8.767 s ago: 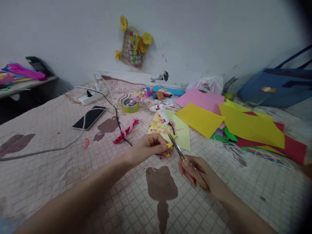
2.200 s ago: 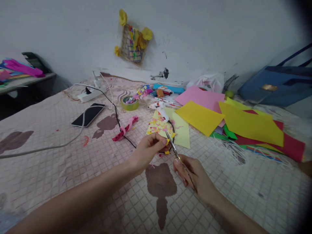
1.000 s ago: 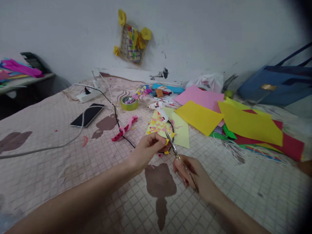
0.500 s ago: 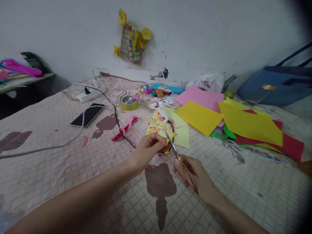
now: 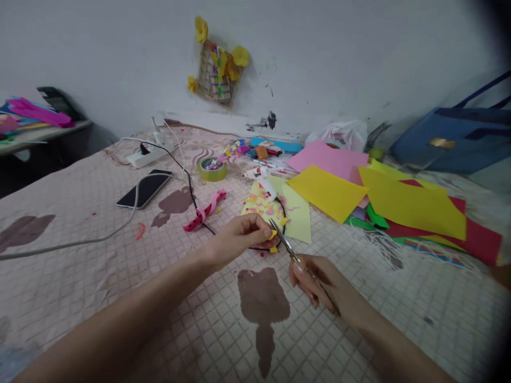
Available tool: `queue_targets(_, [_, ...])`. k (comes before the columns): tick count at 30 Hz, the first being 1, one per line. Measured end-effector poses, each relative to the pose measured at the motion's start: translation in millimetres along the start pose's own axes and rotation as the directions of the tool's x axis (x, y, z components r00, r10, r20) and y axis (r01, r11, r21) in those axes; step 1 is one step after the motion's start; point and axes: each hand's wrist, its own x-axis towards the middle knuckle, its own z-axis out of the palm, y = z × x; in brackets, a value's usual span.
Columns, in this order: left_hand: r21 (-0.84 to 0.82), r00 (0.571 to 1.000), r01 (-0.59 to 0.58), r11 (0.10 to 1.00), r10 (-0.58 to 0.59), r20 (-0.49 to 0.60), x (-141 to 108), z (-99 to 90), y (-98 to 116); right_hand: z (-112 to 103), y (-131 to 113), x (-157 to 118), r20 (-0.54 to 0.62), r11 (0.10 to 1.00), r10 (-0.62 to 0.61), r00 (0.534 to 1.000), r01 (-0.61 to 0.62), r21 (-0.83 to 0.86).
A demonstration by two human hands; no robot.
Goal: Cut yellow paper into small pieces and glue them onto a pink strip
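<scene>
My left hand [image 5: 247, 235] pinches a small yellow paper piece [image 5: 273, 234] between thumb and fingers. My right hand [image 5: 319, 282] is closed round the handles of metal scissors [image 5: 288, 248], whose blades point up and left, close beside the yellow piece. Beyond my hands, a pale yellow sheet [image 5: 299, 215] lies on the cloth, strewn with small pink and yellow paper scraps [image 5: 259, 205]. A white glue gun [image 5: 267, 186] rests at that sheet's upper part, its black cord curving down past the scissor tips.
Yellow sheets [image 5: 327, 192], pink paper [image 5: 331, 157] and white string [image 5: 379, 244] lie to the right. A tape roll [image 5: 212, 169], a pink-red strip [image 5: 204, 211], a phone [image 5: 144, 189] and a power strip [image 5: 147, 155] are on the left. A blue bag [image 5: 455, 138] stands back right.
My right hand and the scissors have shifted slightly right and a little down. My left hand has moved slightly left, still pinching the yellow piece.
</scene>
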Motion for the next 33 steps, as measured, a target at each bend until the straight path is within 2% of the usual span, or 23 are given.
queue_targets(10, [0.047,0.999,0.031,0.998,-0.033,0.037,-1.3,-3.2,5.6,-1.7,-1.2,-1.3,-0.002,0.997,-0.02,1.0,0.019,-0.079])
queue_targets(33, [0.047,0.996,0.011,0.999,-0.015,0.088,-0.9,-5.4,6.7,-2.8,-2.6,-1.7,-0.012,0.995,-0.004,1.0,0.003,-0.104])
